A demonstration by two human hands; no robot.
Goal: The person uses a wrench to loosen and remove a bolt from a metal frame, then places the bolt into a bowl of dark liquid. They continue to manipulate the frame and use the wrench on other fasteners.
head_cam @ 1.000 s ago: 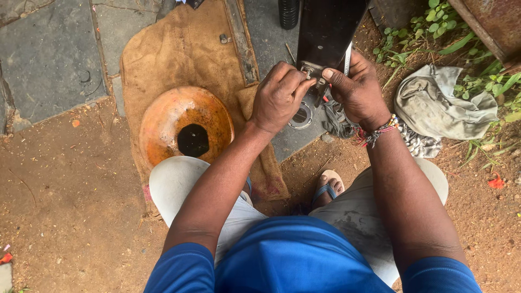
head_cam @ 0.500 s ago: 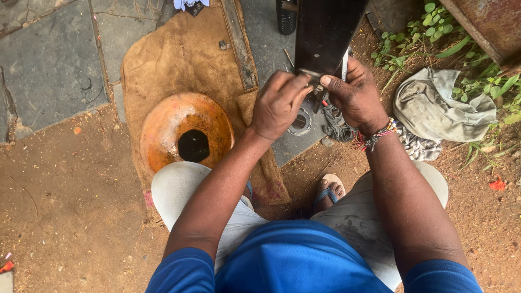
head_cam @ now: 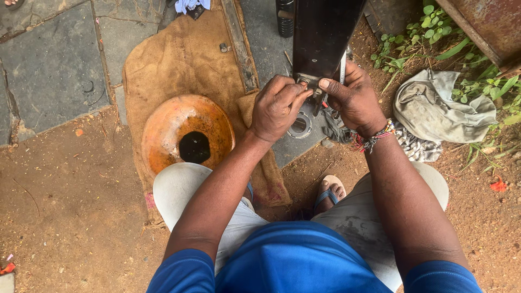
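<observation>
Both hands meet at the near end of a black metal bar, which runs straight away from the person, its long axis pointing from the hands toward the top of the view, where it leaves the frame. The left hand is curled tight, fingertips pinching something small at the bar's lower edge; what exactly it pinches is hidden. The right hand wraps the bar's right side, thumb pressed flat across the end. The bar looks stiff and heavy, with smooth, possibly greasy faces, so I judge that a grip low around its edges, as the right hand has it, holds better than the flat face. Just under the left hand a metal ring lies on the stone. Left of that hand sits an orange pan of dark oil on sacking; right of the right hand lies a grey cloth.
</observation>
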